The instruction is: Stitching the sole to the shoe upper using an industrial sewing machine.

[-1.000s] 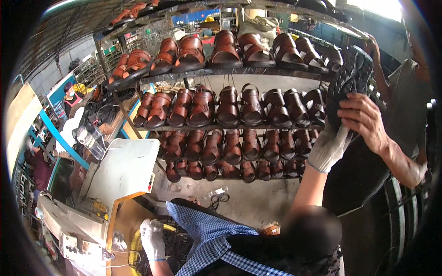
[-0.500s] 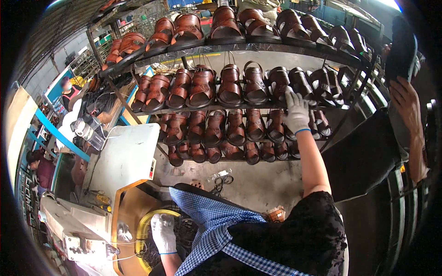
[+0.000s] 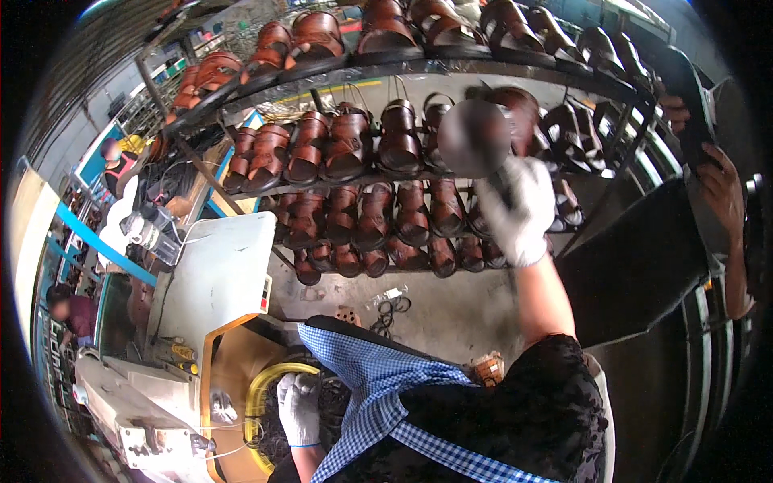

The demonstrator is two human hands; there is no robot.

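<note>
In a white glove, my right hand (image 3: 519, 209) is closed on a brown leather sandal (image 3: 477, 133), smeared by motion, in front of the rack's middle shelf. The sandal's pale blurred side faces me. My left hand (image 3: 298, 412), also gloved in white, is down by my lap at a yellow-rimmed tub (image 3: 259, 402) of thin black strips (image 3: 334, 402). Its fingers are curled together, and whatever they may hold is too small to make out. Rows of brown sandals (image 3: 400, 141) stand along the rack's shelves (image 3: 322, 187).
To my left are a white-topped bench (image 3: 217, 249) and a pale machine (image 3: 145, 402). On the right, another person's hand (image 3: 721, 189) is on a long dark object (image 3: 684, 105). Black loops (image 3: 390, 310) lie on the floor. Other people are at the far left.
My right hand has pulled a sandal off the middle shelf toward me. My left hand's fingers have curled in over the tub. The other person's second hand now shows on the dark object.
</note>
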